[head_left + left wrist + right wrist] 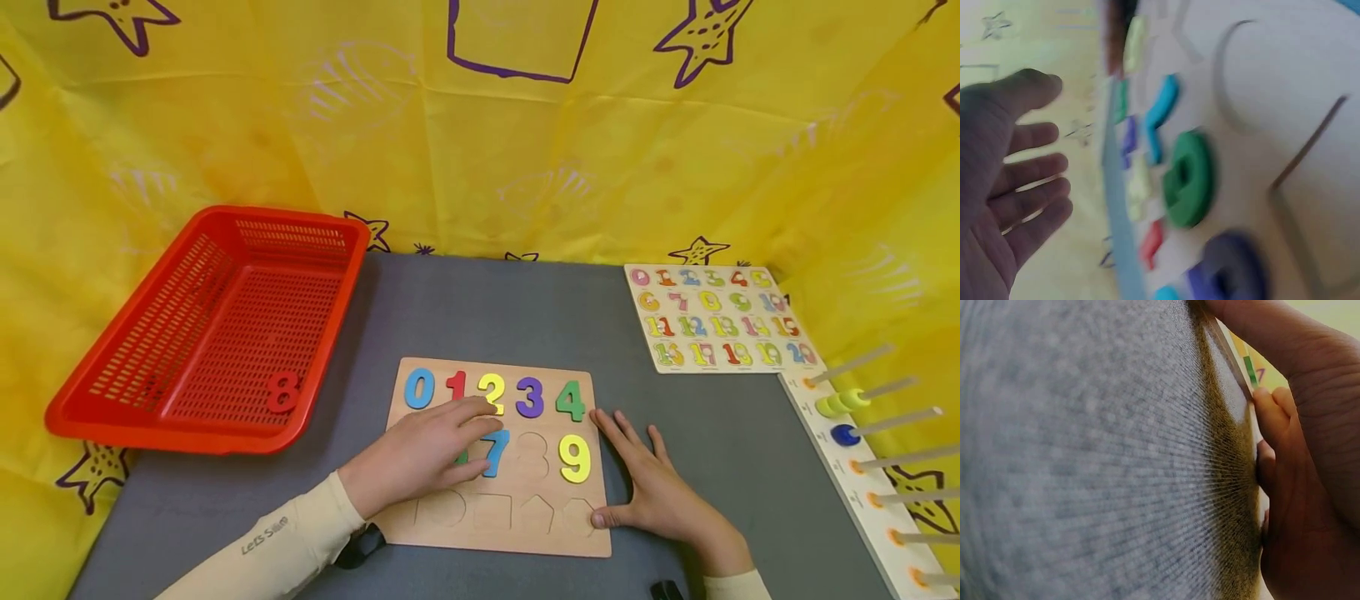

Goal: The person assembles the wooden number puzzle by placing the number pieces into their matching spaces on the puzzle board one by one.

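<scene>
A wooden number board (pixel 555 537) lies on the grey table, with coloured numerals set in its upper rows. My left hand (pixel 416 454) hovers over its left-middle part, close to the blue 7 (pixel 497 452). In the left wrist view the fingers of that hand are spread apart and hold nothing; the green 6 (pixel 1200 187) shows beside it. Between the 7 and the yellow 9 (pixel 574 458) is a bare 8-shaped outline. My right hand (pixel 660 492) rests at the board's right edge, thumb on the lower corner and fingertips touching higher up.
To the left stands a red plastic basket (pixel 180 444) with a red 8 (pixel 282 392) inside. A second number board (pixel 720 312) lies at the back right. Beside it runs a white peg rack (pixel 840 467) with upright rods. Yellow cloth (pixel 450 167) hangs behind.
</scene>
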A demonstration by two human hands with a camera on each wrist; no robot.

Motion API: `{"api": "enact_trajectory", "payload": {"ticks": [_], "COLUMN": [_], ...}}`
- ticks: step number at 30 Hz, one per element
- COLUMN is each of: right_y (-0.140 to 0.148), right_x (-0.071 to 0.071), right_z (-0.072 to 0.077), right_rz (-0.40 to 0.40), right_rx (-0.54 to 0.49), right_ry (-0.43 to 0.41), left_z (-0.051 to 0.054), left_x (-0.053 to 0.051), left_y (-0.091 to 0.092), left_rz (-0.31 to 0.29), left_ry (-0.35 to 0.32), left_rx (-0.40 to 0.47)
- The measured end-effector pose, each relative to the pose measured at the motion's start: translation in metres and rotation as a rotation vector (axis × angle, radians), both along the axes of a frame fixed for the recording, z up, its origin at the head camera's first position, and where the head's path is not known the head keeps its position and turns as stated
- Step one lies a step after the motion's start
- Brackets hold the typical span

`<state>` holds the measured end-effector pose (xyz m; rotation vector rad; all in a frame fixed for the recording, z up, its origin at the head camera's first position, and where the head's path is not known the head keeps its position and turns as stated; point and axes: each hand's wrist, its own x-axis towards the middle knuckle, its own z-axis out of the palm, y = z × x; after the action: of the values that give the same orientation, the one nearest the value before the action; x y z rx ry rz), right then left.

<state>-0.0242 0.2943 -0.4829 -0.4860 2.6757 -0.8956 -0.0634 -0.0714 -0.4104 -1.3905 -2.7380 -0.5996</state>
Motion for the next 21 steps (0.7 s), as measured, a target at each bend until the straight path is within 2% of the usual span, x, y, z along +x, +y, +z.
{"api": "enact_trajectory", "payload": {"ticks": [3, 6, 9, 11, 13, 15, 18, 21], "right_y": [0.0, -0.001, -0.001, -0.001, 0.0, 0.001, 0.002, 0.001], "right_x": [0.0, 0.0, 0.0, 0.0, 0.0, 0.001, 0.001, 0.002], "right_z": [0.0, -0.001, -0.001, -0.001, -0.001, -0.002, -0.001, 0.0], "right_rz": [-0.002, -0.001, -0.003, -0.003, -0.003, -0.002, 0.0, 0.007], "right_rx": [-0.003, -0.005, -0.003, -0.002, -0.006, -0.013, -0.016, -0.021], "right_ry": [0.002, 0.003, 0.0, 0.0, 0.003, 0.01, 0.019, 0.018], "left_z": [0.026, 0.057, 0.085, 0.097, 0.1, 0.095, 0.078, 0.062], "left_x": [-0.007, -0.021, -0.041, -0.054, -0.067, -0.08, -0.094, -0.104], "left_y": [-0.02, -0.052, -0.094, -0.124, -0.151, -0.174, -0.201, -0.219], "left_rz": [0.008, 0.042, 0.127, 0.195, 0.249, 0.272, 0.294, 0.293], "left_ry": [0.025, 0.111, 0.167, 0.171, 0.151, 0.111, 0.026, -0.047], "left_rx": [0.059, 0.098, 0.111, 0.08, 0.015, -0.067, -0.172, -0.238]}}
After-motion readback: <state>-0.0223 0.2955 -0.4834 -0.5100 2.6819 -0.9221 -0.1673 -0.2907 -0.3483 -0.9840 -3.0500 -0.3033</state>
